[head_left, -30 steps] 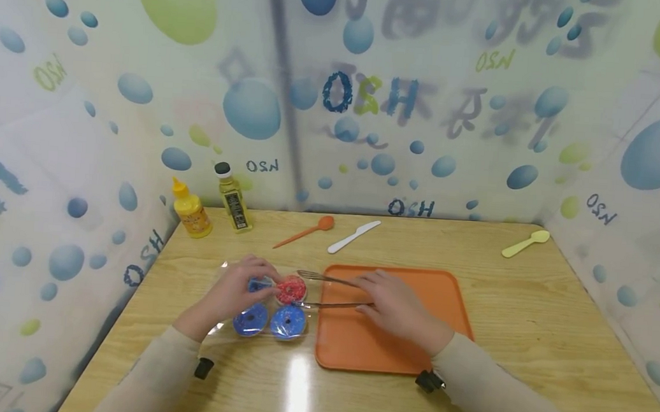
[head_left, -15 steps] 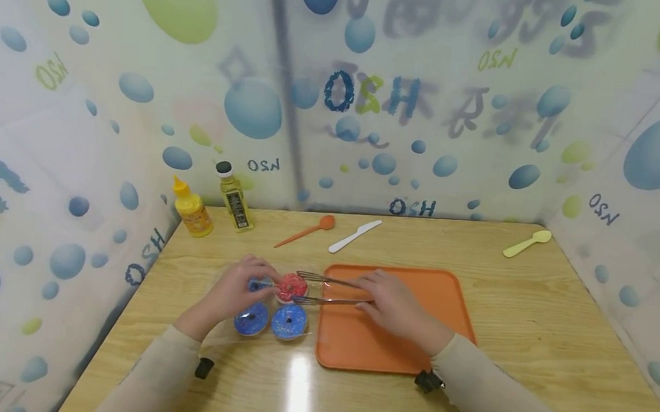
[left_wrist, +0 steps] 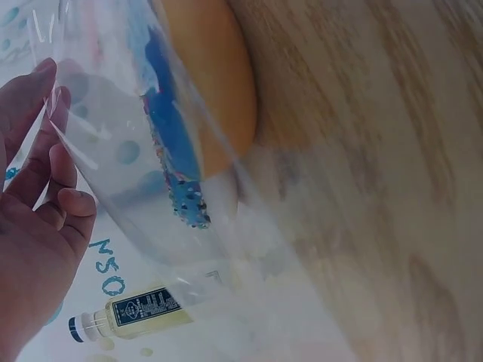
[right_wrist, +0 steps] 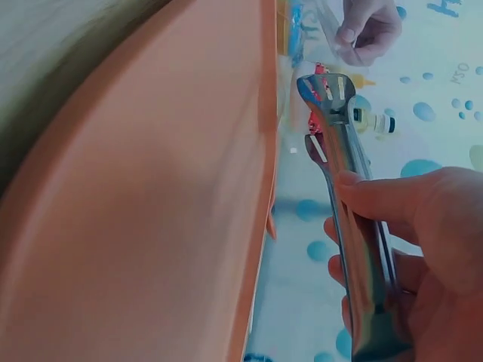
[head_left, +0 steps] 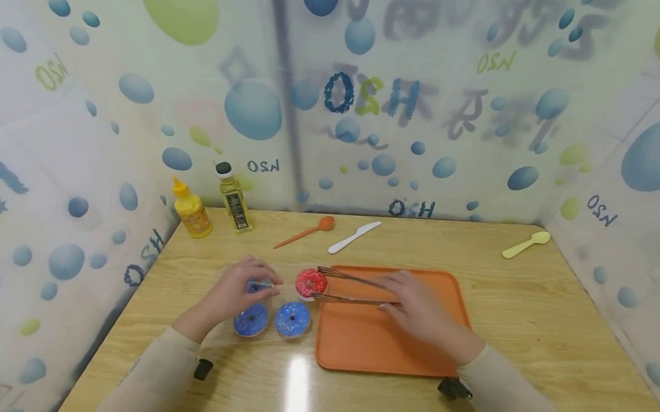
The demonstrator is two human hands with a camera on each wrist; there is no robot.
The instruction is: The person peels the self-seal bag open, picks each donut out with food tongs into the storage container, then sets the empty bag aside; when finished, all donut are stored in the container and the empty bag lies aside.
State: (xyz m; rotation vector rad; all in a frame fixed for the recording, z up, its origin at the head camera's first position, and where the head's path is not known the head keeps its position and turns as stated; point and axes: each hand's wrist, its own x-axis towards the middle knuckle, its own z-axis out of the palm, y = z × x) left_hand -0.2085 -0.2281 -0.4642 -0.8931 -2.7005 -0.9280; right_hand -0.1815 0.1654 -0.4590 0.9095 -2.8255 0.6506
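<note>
Yellow at the far left, a squeeze bottle (head_left: 194, 215) stands beside the oil (head_left: 235, 202) at the back of the counter (head_left: 557, 324). Nearer, the left hand (head_left: 246, 286) pinches the clear bag (left_wrist: 181, 260) between thumb and fingers; one blue donut (head_left: 251, 320) shows just below that hand, and whether the other blue donut (head_left: 293, 319) lies inside the bag I cannot tell. It seems best to pin the bag there, so that no film drags along. The spoon (head_left: 305, 232) lies behind the red donut (head_left: 310, 284), which sits by the tray's left edge with the tongs' tips at its far and near sides. Squeezing evenly, just enough not to slip or dent it, and clearing the rim should serve. Right of it, beyond the knife (head_left: 354, 237), the tongs (head_left: 354, 300) reach over the tray (head_left: 378, 343); the right hand (head_left: 417, 305) grips them, fingers on one side, thumb on the other. A pale spoon (head_left: 525, 244) ends the row.
</note>
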